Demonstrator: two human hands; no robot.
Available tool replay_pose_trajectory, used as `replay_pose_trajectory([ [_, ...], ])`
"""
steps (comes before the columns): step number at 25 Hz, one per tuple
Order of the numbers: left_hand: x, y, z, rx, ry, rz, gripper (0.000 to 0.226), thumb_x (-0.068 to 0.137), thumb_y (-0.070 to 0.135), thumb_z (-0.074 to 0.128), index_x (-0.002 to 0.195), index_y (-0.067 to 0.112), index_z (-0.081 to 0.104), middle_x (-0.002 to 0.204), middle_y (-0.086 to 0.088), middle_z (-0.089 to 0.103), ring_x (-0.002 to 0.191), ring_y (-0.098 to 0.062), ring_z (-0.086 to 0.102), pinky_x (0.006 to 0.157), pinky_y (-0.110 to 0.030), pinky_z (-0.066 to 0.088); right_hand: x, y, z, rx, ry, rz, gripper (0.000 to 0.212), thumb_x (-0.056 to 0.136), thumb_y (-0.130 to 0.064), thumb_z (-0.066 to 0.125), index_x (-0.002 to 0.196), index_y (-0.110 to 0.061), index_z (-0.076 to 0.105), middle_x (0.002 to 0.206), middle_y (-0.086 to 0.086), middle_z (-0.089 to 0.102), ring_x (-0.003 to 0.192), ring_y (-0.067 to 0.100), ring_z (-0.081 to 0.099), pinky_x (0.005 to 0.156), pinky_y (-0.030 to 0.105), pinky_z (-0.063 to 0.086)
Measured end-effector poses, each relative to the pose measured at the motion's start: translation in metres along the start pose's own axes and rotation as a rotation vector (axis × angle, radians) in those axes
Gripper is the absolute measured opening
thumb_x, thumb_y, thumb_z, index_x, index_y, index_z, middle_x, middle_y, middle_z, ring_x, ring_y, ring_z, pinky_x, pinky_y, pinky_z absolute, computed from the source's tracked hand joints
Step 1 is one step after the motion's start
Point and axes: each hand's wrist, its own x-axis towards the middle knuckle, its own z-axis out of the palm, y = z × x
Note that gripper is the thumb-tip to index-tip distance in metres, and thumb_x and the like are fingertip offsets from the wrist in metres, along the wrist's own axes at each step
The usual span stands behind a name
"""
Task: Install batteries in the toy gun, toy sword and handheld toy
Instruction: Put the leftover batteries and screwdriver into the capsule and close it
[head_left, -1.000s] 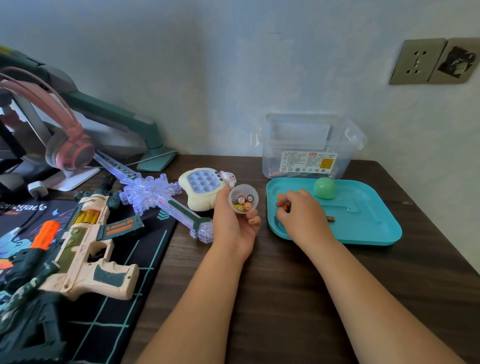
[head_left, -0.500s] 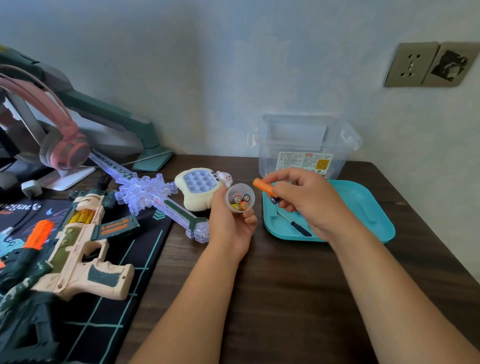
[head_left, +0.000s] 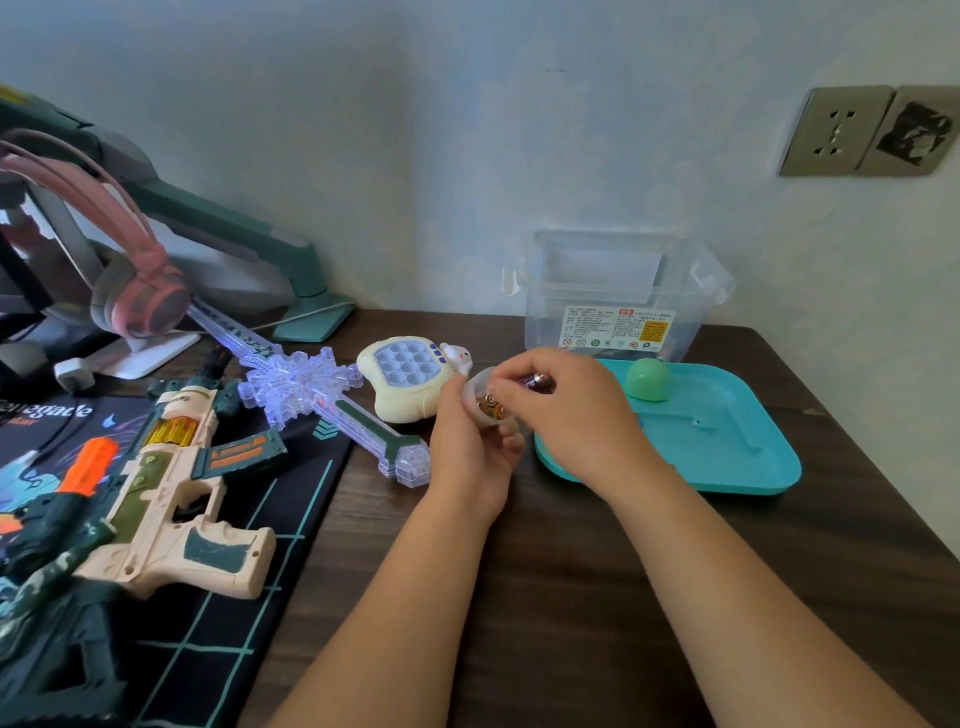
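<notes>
My left hand (head_left: 467, 457) holds a small clear cup (head_left: 480, 391) with several batteries in it. My right hand (head_left: 571, 415) is closed right over the cup's rim, and a dark purple, metal-ended piece shows between its fingers; it looks like the collar of the small screwdriver (head_left: 540, 383), whose orange handle is hidden. The cream handheld toy (head_left: 405, 384) lies just left of the cup. A clear light-up toy sword (head_left: 311, 395) lies diagonally beside it. The beige and green toy gun (head_left: 171, 499) rests on the black desk mat (head_left: 234, 597) at the left.
A teal tray (head_left: 727, 441) with a green egg-shaped capsule (head_left: 647, 379) sits right of my hands. An open clear plastic box (head_left: 618, 296) stands behind it at the wall. Pink headphones (head_left: 135, 296) hang on a stand at the far left.
My right hand lifted a screwdriver off the tray and came left to the cup. The left hand kept the cup in place.
</notes>
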Motion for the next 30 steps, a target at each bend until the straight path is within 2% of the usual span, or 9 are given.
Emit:
replay_pose_trajectory([
  [5,-0.002,0.005,0.004,-0.094,0.057,-0.041,0.026,0.098,0.036,0.043,0.087,0.016,0.055,0.064,0.001,0.045,0.040,-0.007,0.035,0.036,-0.016,0.029,0.009,-0.001,-0.016,0.126,0.065,0.013,0.029,0.089,0.004,0.049,0.101,-0.021,0.060,0.085,-0.002,0.071,0.062,0.004,0.066,0.062,0.015,0.053],
  [9,0.000,0.004,0.000,-0.118,0.010,-0.075,0.029,0.097,0.036,0.042,0.083,0.014,0.053,0.061,0.001,0.048,0.038,-0.007,0.037,0.034,-0.016,0.031,0.011,0.004,-0.006,-0.042,0.084,-0.080,0.022,0.088,-0.005,0.054,0.083,-0.026,0.056,0.077,-0.001,0.070,0.067,0.013,0.067,0.066,0.032,0.057],
  [12,0.002,0.001,0.003,-0.153,0.047,-0.040,0.030,0.097,0.038,0.042,0.084,0.015,0.055,0.061,-0.001,0.053,0.047,-0.010,0.042,0.044,-0.019,0.034,0.004,0.017,0.019,-0.111,0.282,-0.158,0.016,0.092,-0.009,0.050,0.095,-0.023,0.058,0.086,-0.006,0.061,0.069,0.010,0.062,0.066,0.024,0.053],
  [15,-0.003,-0.005,0.009,-0.219,0.144,0.051,0.030,0.096,0.041,0.045,0.086,0.015,0.056,0.064,-0.003,0.050,0.055,-0.014,0.046,0.052,-0.025,0.038,-0.016,0.041,0.049,-0.122,0.541,-0.288,0.014,0.095,-0.015,0.047,0.106,-0.011,0.055,0.092,-0.004,0.047,0.082,0.012,0.051,0.074,0.029,0.048],
  [19,-0.005,-0.003,0.007,-0.227,0.163,0.053,0.032,0.097,0.043,0.046,0.085,0.015,0.054,0.054,0.001,0.045,0.041,-0.010,0.039,0.039,-0.019,0.033,-0.023,0.048,0.055,0.078,0.446,-0.107,0.012,0.100,-0.014,0.044,0.106,-0.014,0.053,0.093,-0.009,0.052,0.085,-0.005,0.054,0.078,0.020,0.048],
  [22,-0.005,-0.003,0.009,-0.201,0.148,0.089,0.028,0.099,0.039,0.044,0.088,0.016,0.055,0.057,0.001,0.048,0.040,-0.009,0.038,0.037,-0.018,0.031,-0.025,0.038,0.030,0.281,0.548,-0.050,0.015,0.100,-0.015,0.044,0.099,-0.026,0.053,0.095,-0.007,0.059,0.088,0.001,0.059,0.078,0.020,0.049],
  [24,-0.005,-0.002,0.009,-0.200,0.152,0.091,0.029,0.100,0.038,0.043,0.089,0.015,0.056,0.056,0.001,0.050,0.040,-0.008,0.038,0.037,-0.017,0.032,-0.029,0.041,0.007,0.097,0.471,-0.045,0.018,0.098,-0.015,0.046,0.094,-0.029,0.056,0.095,-0.012,0.058,0.089,0.001,0.056,0.075,0.013,0.043],
  [26,-0.006,-0.001,0.008,-0.211,0.159,0.077,0.029,0.100,0.038,0.044,0.091,0.014,0.057,0.058,0.000,0.050,0.040,-0.008,0.038,0.037,-0.017,0.032,-0.038,0.050,-0.007,-0.305,0.213,-0.078,0.017,0.093,-0.013,0.051,0.091,-0.026,0.062,0.094,-0.011,0.055,0.089,0.001,0.051,0.076,0.016,0.037],
  [30,-0.008,-0.001,0.007,-0.209,0.117,0.053,0.029,0.099,0.039,0.043,0.089,0.015,0.055,0.055,0.001,0.049,0.039,-0.009,0.037,0.037,-0.017,0.031,-0.056,0.062,0.000,-0.824,-0.154,-0.220,0.033,0.090,-0.025,0.051,0.122,-0.030,0.058,0.101,-0.008,0.036,0.101,0.012,0.038,0.084,0.026,0.038],
])
